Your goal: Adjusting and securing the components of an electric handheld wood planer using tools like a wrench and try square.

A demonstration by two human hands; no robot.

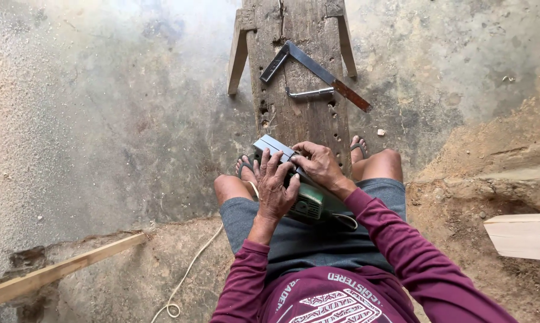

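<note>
Green planer (303,200) under both hands (294,176).

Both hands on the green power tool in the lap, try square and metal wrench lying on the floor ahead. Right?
Not quite. In the head view the square and wrench lie on the wooden bench, not the floor. The rest holds: left hand and right hand rest on the green power tool in the lap.

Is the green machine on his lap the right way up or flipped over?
Flipped over. The green power planer lies with its flat grey metal sole facing up, and the left hand and right hand rest on that sole.
</note>
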